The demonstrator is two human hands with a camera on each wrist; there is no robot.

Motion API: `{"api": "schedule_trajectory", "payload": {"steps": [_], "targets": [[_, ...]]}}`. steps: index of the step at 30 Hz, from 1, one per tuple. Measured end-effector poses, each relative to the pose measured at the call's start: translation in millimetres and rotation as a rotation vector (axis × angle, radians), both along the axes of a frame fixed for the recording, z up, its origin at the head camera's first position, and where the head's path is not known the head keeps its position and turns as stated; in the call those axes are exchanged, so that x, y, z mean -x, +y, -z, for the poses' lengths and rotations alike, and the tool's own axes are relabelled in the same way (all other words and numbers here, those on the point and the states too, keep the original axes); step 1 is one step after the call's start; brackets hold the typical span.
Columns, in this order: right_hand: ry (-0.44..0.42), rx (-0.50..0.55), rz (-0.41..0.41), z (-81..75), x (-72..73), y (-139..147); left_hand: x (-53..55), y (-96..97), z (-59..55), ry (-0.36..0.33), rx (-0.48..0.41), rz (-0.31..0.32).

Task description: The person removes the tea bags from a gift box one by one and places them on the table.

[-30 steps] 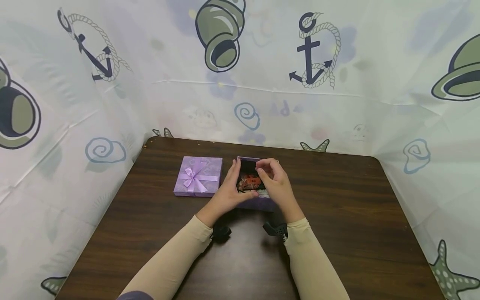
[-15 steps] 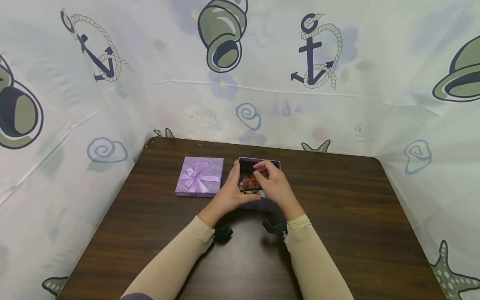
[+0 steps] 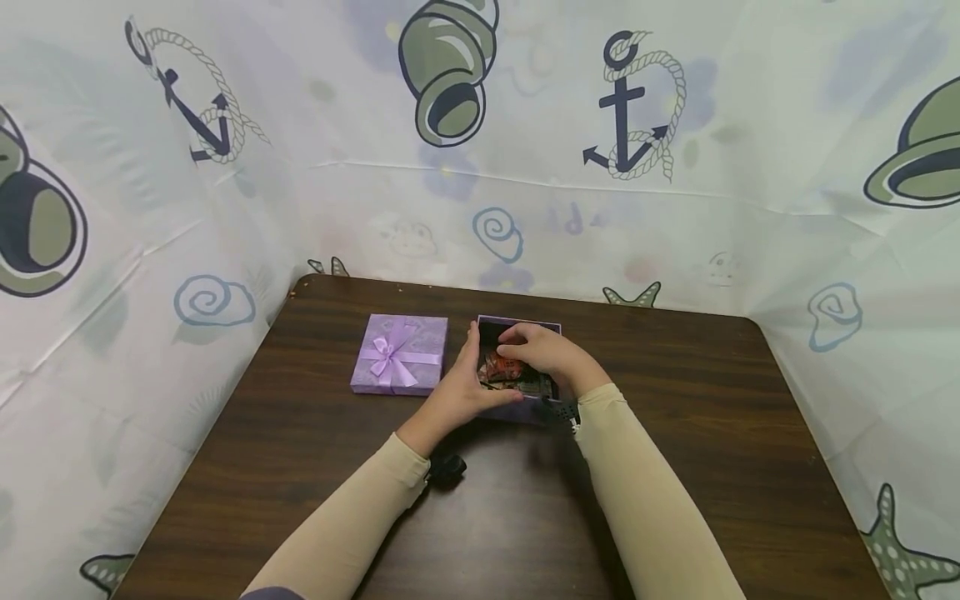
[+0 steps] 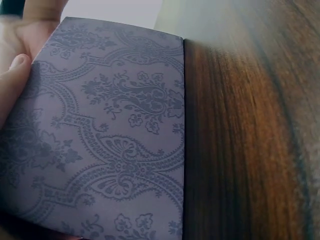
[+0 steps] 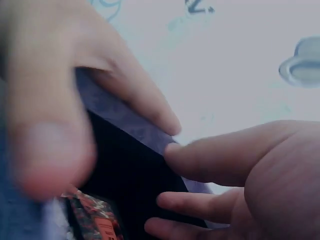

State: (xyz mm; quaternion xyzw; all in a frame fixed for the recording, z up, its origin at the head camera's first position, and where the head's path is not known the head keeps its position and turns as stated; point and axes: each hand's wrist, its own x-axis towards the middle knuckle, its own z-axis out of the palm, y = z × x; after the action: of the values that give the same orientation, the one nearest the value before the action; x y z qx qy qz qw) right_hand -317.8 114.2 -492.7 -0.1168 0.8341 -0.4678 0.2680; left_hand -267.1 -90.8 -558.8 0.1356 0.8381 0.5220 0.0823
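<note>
A purple box [image 3: 517, 410] with a dark lining sits without its lid near the middle of the table. A red-orange and dark printed packet [image 3: 498, 368] lies inside. My left hand [image 3: 459, 385] rests on the box with straight fingers along its left side, the thumb reaching across the near rim. From the right, my right hand [image 3: 557, 355] reaches over the box, its bent fingertips above the packet. In the right wrist view, the right fingers [image 5: 200, 206] overlap the black inner wall, with nothing between them and the thumb. The left wrist view shows the embossed floral outer wall [image 4: 120, 125].
A matching purple lid [image 3: 431, 333] with a ribbon bow [image 3: 387, 356] lies left of the box. The dark wooden table [image 3: 697, 433] has rounded far corners. White sea-themed cloth [image 3: 540, 250] hangs around its far and side edges.
My right hand and forearm have swung, with the wrist moving right and farther forward and the fingertips moving left over the box. The left hand stays at the box.
</note>
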Motion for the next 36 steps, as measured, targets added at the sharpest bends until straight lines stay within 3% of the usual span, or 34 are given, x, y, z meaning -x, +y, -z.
{"api": "schedule_trajectory", "payload": {"steps": [6,10,16,22,26,30,36], "targets": [[-0.28,0.157,0.023,-2.1,21.1,3,1.5,-1.6,-1.2,-0.024,-0.011,0.006],[-0.359,0.176,0.02,-2.8,26.5,2,1.4,-3.3,-0.3,-0.04,-0.01,0.008],[-0.29,0.021,-0.141,-0.2,24.5,-5,0.6,-4.1,0.9,-0.05,-0.005,-0.006],[-0.281,-0.068,-0.304,2.2,18.4,-10,-1.0,-2.2,1.8,-0.038,-0.008,-0.005],[-0.181,-0.169,-0.378,4.1,16.1,-13,-2.1,-1.4,2.4,-0.033,-0.016,-0.01],[-0.08,-0.23,-0.369,4.3,13.3,-15,-2.6,-1.6,3.0,-0.033,-0.034,-0.005],[-0.004,-0.18,-0.19,4.7,8.6,-14,-3.6,-2.1,1.8,-0.042,-0.028,-0.008]]}}
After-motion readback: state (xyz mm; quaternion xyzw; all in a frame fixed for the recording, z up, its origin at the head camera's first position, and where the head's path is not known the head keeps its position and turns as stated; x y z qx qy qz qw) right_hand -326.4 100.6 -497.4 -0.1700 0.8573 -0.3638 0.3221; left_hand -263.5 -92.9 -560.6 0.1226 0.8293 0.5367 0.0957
